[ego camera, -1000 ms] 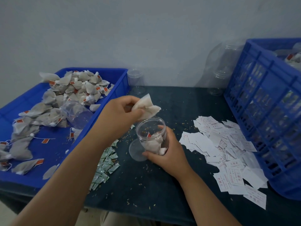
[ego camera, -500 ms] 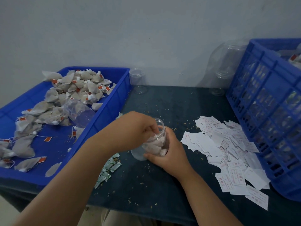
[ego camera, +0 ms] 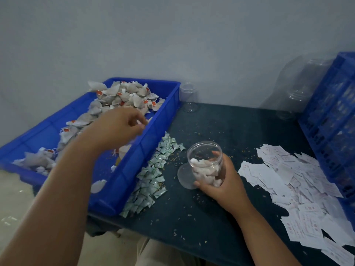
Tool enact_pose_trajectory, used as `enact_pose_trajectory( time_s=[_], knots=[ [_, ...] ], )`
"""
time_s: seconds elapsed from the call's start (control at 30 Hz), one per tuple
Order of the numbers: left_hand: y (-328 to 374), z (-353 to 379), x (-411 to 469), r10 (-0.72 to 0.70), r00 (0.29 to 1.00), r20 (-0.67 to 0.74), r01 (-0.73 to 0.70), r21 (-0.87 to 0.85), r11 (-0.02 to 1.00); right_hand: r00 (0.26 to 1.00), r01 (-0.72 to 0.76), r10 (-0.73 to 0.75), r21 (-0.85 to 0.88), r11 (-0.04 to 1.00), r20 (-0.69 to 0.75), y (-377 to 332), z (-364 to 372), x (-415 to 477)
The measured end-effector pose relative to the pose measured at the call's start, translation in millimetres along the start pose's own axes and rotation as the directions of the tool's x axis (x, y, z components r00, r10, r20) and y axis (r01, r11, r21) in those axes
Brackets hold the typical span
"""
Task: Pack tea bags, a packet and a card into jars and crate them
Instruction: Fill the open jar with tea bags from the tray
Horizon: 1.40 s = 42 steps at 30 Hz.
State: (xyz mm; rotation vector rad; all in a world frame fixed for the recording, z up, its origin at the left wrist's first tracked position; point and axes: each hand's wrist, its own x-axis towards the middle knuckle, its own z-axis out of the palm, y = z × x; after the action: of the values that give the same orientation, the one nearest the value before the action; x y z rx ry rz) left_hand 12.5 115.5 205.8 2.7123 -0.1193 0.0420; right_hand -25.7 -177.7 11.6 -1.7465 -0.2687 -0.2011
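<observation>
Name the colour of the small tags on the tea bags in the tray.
Orange-red tags, clearest in the head view.

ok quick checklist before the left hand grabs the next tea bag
1. Jar gripped by right hand: ok.
2. Jar mouth uncovered: ok.
3. Room left in jar: ok, bags fill only the lower part.
4. Left hand free, over the blue tray: ok.
5. Tea bags in the tray to pick from: ok.
6. Number of bags already in jar: cannot tell.
</observation>
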Motion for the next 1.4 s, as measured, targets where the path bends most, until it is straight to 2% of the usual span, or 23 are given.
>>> enact_pose_trajectory(
  time_s=[0.07,0.13,0.2,0.23,0.3,0.43,0.53,0.67,0.77,0.8,0.87,0.93,1.0,1.1,1.23,1.33,1.4],
  knots=[
    [-43,-9,1,-0.209,0.965,0.156,0.145,0.342,0.928,1.0,0.01,-0.01,0.009,1.0,0.0,-1,-1,-1],
    [-76,-3,-4,-0.401,0.868,0.294,0.194,0.543,0.817,1.0,0.016,-0.016,-0.005,1.0,0.016,-2,-1,-2],
    [-95,14,-10,-0.489,0.776,0.399,0.263,0.5,0.825,0.999,0.023,-0.023,-0.016,1.0,0.03,-2,0,-3],
    [-102,24,-12,-0.478,0.762,0.437,0.267,0.46,0.847,0.999,0.027,-0.026,-0.021,0.999,0.032,-3,1,-4],
    [-112,41,-12,-0.408,0.793,0.454,0.193,0.448,0.873,0.999,0.026,-0.025,-0.032,0.999,0.032,-5,2,-4],
    [-118,51,-5,-0.268,0.878,0.397,0.083,0.425,0.902,0.999,0.016,-0.015,-0.028,0.999,0.032,-8,4,-3],
    [-118,50,-2,-0.195,0.917,0.349,0.078,0.324,0.943,0.999,0.02,-0.019,-0.026,0.999,0.034,-9,5,-3],
    [-119,44,1,-0.205,0.975,0.086,0.205,0.006,0.979,0.999,0.019,-0.018,-0.022,1.0,0.029,-9,6,-3],
    [-117,41,5,-0.266,0.961,-0.081,0.245,-0.203,0.948,0.999,0.025,-0.025,-0.024,0.999,0.023,-8,5,-3],
    [-117,39,8,-0.292,0.954,-0.068,0.275,-0.191,0.942,0.999,0.026,-0.025,-0.023,0.999,0.024,-8,5,-3],
    [-118,34,17,-0.342,0.936,0.08,0.343,0.008,0.939,1.0,0.018,-0.018,-0.019,1.0,0.021,-8,5,-3],
    [-116,31,26,-0.392,0.888,0.239,0.346,0.211,0.914,1.0,0.007,-0.007,-0.014,1.0,0.02,-8,4,-2],
    [-113,35,32,-0.4,0.873,0.28,0.32,0.291,0.902,1.0,0.001,-0.001,-0.003,1.0,0.015,-8,4,-2],
    [-114,44,31,-0.383,0.892,0.239,0.316,0.275,0.908,1.0,-0.015,0.015,0.004,1.0,0.014,-9,4,-2],
    [-118,48,33,-0.354,0.898,0.262,0.317,0.172,0.933,1.0,-0.02,0.02,0.002,1.0,0.016,-8,3,-1],
    [-121,53,35,-0.315,0.929,0.197,0.311,0.05,0.949,1.0,-0.02,0.02,-0.003,1.0,0.021,-6,3,-1],
    [-121,57,35,-0.311,0.935,0.172,0.305,0.063,0.95,1.0,-0.023,0.024,-0.004,1.0,0.02,-6,2,-1]
  ],
)
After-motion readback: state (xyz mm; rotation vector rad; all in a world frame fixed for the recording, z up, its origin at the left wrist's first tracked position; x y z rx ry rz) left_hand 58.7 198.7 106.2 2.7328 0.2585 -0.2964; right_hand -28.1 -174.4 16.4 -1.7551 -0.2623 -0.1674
